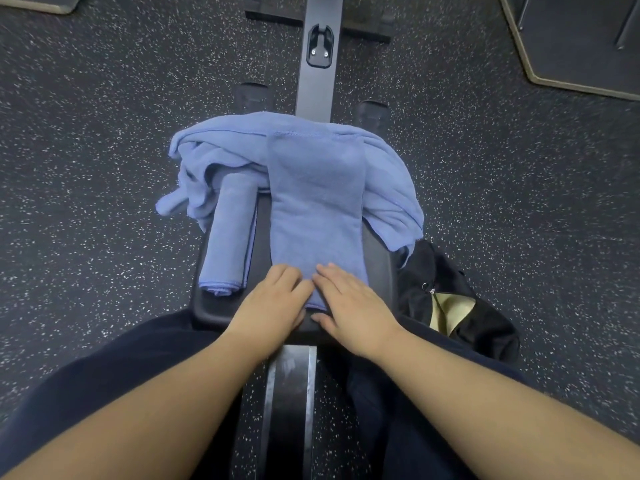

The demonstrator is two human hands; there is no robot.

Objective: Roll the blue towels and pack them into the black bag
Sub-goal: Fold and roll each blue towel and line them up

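A blue towel folded into a long strip (317,202) lies lengthwise along the black bench pad (263,237). My left hand (273,303) and my right hand (349,303) rest side by side on its near end, fingers laid flat over the cloth. A rolled blue towel (230,237) lies to the left on the pad. Behind them sits a loose heap of blue towels (221,150), draped over the far end. The black bag (460,306) stands on the floor to the right of the bench, its mouth open and showing a pale lining.
The bench's metal rail (317,46) runs away from me over dark speckled rubber flooring (104,168). A platform edge (571,64) lies at the far right. My dark-clothed legs straddle the bench near the bottom.
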